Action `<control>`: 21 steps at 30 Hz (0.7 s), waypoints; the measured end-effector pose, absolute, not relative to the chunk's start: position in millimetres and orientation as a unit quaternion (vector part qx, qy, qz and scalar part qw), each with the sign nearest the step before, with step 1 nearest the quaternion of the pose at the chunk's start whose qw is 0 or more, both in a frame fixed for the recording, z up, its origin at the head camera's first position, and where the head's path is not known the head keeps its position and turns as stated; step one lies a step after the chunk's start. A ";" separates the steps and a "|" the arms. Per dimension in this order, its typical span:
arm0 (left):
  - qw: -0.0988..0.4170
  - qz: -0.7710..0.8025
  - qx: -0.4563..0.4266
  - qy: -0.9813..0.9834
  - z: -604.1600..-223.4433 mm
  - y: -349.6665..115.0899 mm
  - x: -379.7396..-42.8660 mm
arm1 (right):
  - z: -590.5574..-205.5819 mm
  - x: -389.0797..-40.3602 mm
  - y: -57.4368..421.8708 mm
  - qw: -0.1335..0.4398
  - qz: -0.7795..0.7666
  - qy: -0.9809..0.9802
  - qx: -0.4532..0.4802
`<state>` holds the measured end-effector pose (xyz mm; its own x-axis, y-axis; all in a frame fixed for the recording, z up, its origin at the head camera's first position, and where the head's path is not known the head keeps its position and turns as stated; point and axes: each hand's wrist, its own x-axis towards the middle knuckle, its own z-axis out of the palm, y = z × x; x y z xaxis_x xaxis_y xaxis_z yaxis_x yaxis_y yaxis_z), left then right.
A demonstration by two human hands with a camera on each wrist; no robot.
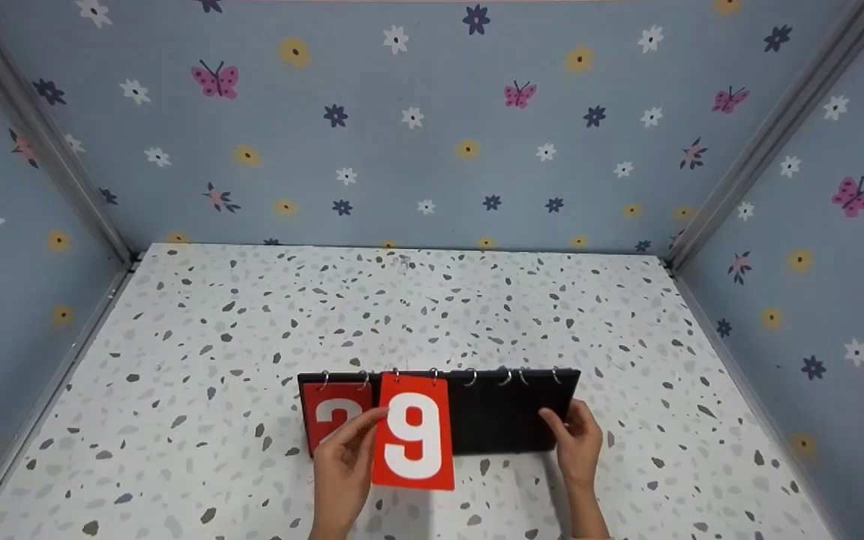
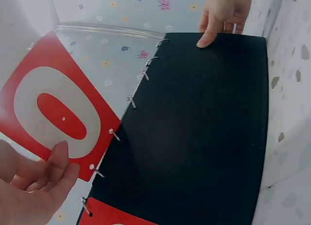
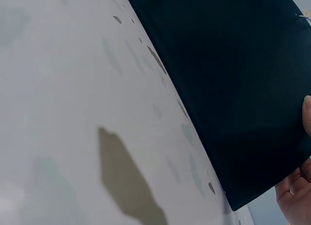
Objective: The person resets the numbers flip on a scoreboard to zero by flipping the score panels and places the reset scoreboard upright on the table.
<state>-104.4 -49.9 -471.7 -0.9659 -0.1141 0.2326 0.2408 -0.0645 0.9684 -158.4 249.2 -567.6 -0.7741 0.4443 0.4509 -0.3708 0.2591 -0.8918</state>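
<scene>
A: Head view first: where does the red 9 card [image 1: 413, 435] lie from the grip?

B: Just to the right of the fingertips; the left hand [image 1: 343, 469] pinches it by its left edge, the gap between fingers and thumb closed down to the card itself

A: And its long axis?

B: Up and down, from two metal rings [image 1: 434, 375] at its top to a free bottom edge. I'd judge any turn hinges on that ring line, along the top of the black flip board [image 1: 499, 416]

A: Which hand is nearer?

B: The left, clearly; it partly covers the red 2 card [image 1: 312, 409] too. The right hand [image 1: 580, 442] is well apart, gripping the board's right end

A: Now the left wrist view: what does it add?

B: The face the head view hides: a white 0 on the side turned toward the board, with fingers against it. The card stands out at an angle from the black panel. Whether it is one leaf or several, I can't tell

A: And the right wrist view?

B: No red card there. It shows the board's lower corner, the right thumb on the front and fingers curled behind, so the board is clasped between them; its lower edge runs along the speckled tabletop [image 1: 237, 337], though firm contact is hard to judge
</scene>
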 end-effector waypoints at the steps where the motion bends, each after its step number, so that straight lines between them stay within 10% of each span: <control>1: 0.125 -0.730 -0.053 -0.670 -470.3 -50.1 -105.2 | -566.4 -158.1 248.7 0.332 0.608 -0.720 -0.029; 12: 0.330 -0.615 -0.143 -0.701 -457.2 -51.3 -134.8 | -564.9 -157.5 247.6 0.323 0.610 -0.722 -0.045; 21: 0.369 -0.580 -0.160 -0.708 -445.8 -56.0 -171.5 | -567.0 -157.5 249.0 0.327 0.614 -0.718 -0.032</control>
